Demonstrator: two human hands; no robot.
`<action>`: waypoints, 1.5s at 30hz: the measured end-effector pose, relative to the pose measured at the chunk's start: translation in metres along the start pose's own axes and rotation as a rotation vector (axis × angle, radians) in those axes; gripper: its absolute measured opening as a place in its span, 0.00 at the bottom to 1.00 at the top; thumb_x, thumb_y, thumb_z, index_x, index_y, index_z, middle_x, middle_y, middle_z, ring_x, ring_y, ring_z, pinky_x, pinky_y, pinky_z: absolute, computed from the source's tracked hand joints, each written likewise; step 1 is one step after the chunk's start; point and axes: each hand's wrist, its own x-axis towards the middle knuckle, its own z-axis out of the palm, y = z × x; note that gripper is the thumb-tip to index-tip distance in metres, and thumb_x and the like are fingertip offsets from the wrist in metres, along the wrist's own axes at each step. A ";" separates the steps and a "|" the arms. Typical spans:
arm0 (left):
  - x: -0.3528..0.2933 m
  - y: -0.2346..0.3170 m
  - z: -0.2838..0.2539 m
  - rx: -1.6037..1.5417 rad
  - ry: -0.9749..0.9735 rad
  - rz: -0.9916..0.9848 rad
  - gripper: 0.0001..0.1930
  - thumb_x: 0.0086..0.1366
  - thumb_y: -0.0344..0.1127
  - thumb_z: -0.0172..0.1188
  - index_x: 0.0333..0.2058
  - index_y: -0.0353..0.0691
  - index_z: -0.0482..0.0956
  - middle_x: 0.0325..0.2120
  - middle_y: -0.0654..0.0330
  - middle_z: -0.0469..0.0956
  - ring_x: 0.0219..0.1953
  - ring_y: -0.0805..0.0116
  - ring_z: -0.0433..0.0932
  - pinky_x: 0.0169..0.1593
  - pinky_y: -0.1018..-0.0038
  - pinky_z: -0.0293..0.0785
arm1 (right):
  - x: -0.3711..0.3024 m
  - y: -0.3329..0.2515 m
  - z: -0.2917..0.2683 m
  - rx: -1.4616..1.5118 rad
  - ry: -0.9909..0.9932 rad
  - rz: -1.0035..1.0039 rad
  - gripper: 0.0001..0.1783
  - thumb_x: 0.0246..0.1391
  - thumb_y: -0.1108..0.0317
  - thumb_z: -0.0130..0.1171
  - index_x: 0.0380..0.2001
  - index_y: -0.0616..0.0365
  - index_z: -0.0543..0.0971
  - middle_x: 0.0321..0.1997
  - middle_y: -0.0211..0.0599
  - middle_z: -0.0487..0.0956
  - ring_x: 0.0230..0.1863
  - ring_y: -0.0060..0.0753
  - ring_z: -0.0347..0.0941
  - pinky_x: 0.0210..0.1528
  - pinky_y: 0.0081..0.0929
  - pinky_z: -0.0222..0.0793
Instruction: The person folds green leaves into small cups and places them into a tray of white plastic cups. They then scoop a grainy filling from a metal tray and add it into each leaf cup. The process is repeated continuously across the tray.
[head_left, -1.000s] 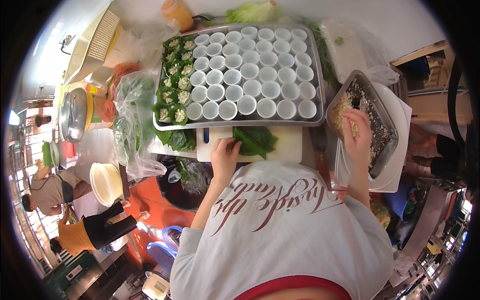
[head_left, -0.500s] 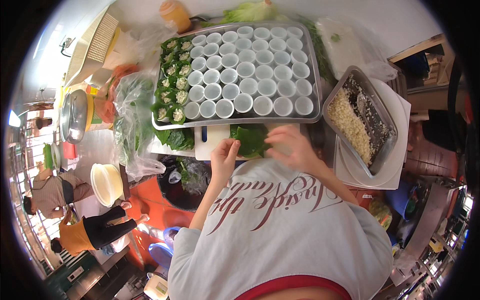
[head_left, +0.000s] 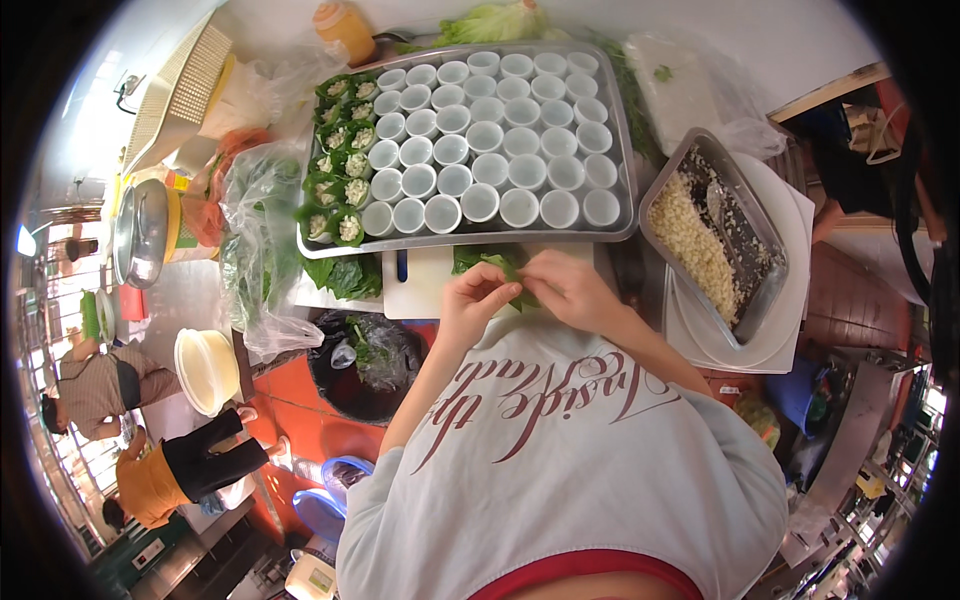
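A green leaf (head_left: 512,268) is folded between my two hands, close to my chest. My left hand (head_left: 478,298) pinches one side of it, and my right hand (head_left: 570,290) grips the other, fingertips almost meeting. Under and beyond them lies a white cutting board (head_left: 425,285) with more leaf on it. Just past the board stands a metal tray (head_left: 480,238) with rows of small white cups (head_left: 450,150). Along its left side, several leaf-lined cups (head_left: 345,165) hold white chopped filling. A stack of dark green leaves (head_left: 350,277) rests left of the board.
Right of the tray, a metal pan (head_left: 745,320) of chopped white food with a spoon sits on a white plate (head_left: 795,200). Plastic bags of greens (head_left: 265,240) lie left. Below them stands a black-lined bin (head_left: 335,375). Two people (head_left: 160,490) work far left.
My right hand has come left to meet my left hand at the leaf. The leaf, spread flat before, is now folded between my fingers. The view has shifted slightly.
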 end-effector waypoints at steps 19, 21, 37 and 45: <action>-0.003 -0.003 -0.014 0.753 0.387 0.139 0.19 0.51 0.29 0.66 0.42 0.36 0.72 0.33 0.59 0.74 0.33 0.69 0.72 0.39 0.71 0.70 | -0.012 0.009 -0.024 0.329 0.413 0.372 0.04 0.54 0.74 0.55 0.30 0.65 0.75 0.25 0.22 0.73 0.25 0.09 0.65 0.27 0.11 0.61; -0.010 0.006 -0.013 1.276 0.448 0.440 0.32 0.43 0.32 0.71 0.48 0.34 0.69 0.35 0.55 0.71 0.37 0.66 0.70 0.42 0.67 0.68 | -0.015 0.012 -0.029 0.411 0.493 0.368 0.04 0.53 0.75 0.56 0.27 0.63 0.74 0.26 0.25 0.73 0.25 0.12 0.66 0.28 0.13 0.62; 0.021 0.044 0.035 -0.188 0.049 -0.158 0.10 0.61 0.24 0.54 0.42 0.32 0.70 0.37 0.58 0.77 0.39 0.74 0.76 0.42 0.79 0.74 | -0.003 0.000 -0.025 0.684 0.267 0.452 0.14 0.48 0.73 0.61 0.41 0.61 0.77 0.43 0.32 0.72 0.42 0.19 0.66 0.40 0.21 0.63; 0.025 0.025 0.052 0.080 0.226 0.094 0.13 0.59 0.22 0.54 0.44 0.32 0.70 0.34 0.57 0.79 0.34 0.73 0.78 0.37 0.80 0.74 | -0.007 -0.004 -0.020 -0.408 0.171 -0.178 0.21 0.36 0.81 0.59 0.39 0.59 0.76 0.30 0.33 0.70 0.37 0.38 0.68 0.38 0.29 0.66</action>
